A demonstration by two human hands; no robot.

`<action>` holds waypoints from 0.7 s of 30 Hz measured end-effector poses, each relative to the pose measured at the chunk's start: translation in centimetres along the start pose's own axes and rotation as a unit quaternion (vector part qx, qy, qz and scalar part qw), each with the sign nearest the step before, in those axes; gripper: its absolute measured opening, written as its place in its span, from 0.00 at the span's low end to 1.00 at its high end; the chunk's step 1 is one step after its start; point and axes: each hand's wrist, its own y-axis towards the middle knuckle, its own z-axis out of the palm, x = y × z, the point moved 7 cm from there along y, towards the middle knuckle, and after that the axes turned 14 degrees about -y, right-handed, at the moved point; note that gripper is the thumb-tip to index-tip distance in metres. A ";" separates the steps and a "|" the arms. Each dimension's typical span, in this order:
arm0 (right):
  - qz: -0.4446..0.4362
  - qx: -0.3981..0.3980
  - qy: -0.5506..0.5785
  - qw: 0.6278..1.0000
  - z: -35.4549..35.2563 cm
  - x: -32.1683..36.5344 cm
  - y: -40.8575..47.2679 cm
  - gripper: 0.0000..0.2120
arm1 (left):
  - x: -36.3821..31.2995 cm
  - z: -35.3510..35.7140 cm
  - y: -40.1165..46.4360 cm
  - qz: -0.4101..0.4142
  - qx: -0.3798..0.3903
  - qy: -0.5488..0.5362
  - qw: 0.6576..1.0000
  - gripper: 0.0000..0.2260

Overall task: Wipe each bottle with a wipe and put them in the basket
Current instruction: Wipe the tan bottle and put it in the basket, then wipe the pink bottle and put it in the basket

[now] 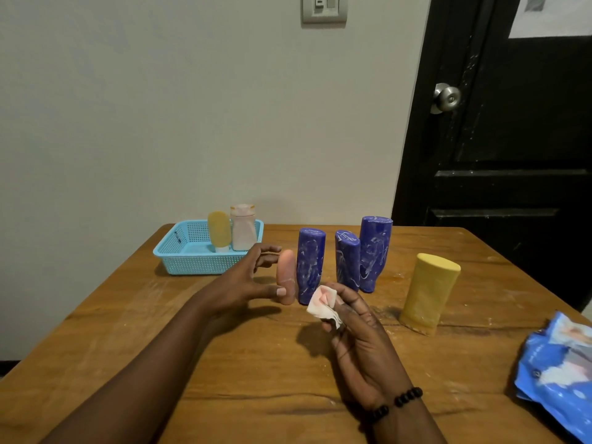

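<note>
- Head view: the left hand [253,277] hovers with fingers spread and relaxed, thumb just beside a small peach bottle [286,277] standing upside down on the tabletop [128,331]; whether the thumb touches it cannot be told.
- The right hand [355,334] pinches a crumpled white wipe [323,304] between thumb and fingers, raised near the peach bottle's base.
- Just beside the peach bottle stands a blue bottle [310,265], then a second blue bottle [347,261] and a taller third blue bottle [374,253] close together, with only narrow gaps between them.
- A yellow bottle [429,293] stands well apart on the right, open wood around it.
- The light blue basket [179,254] sits at the far left corner near the wall, holding a small yellow bottle [219,230] and a pale bottle [242,227] upright at its right end; its left part is free.
- A blue wipe packet [557,379] lies at the right edge of the tabletop.
- Bare wood lies in front, between the forearms and the near edge.
</note>
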 end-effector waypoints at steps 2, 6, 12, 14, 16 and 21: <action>-0.001 -0.001 0.002 1.000 0.0 0.1 0.1 0.11 | 0.1 0.6 0.1 -0.016 -0.010 -0.080 0.997 0.31; -0.003 -0.002 -0.004 1.000 0.0 0.0 0.5 0.10 | 0.9 0.8 0.2 -0.043 -0.023 -0.204 0.978 0.29; -0.003 0.002 -0.012 1.000 -0.1 -0.1 0.5 0.10 | 1.9 -1.2 -0.4 0.004 -0.072 -0.156 0.985 0.24; 0.002 0.003 -0.011 1.000 0.0 -0.2 0.6 0.10 | 2.3 -1.5 -0.8 0.010 -0.081 -0.109 0.991 0.21; 0.006 0.005 -0.014 1.000 0.1 -0.3 0.8 0.10 | 2.4 -1.4 -1.2 0.023 -0.086 -0.075 0.993 0.19; -0.004 -0.007 -0.031 0.999 -0.4 -0.3 0.9 0.10 | 2.9 -1.1 -1.8 0.004 -0.083 0.009 0.996 0.22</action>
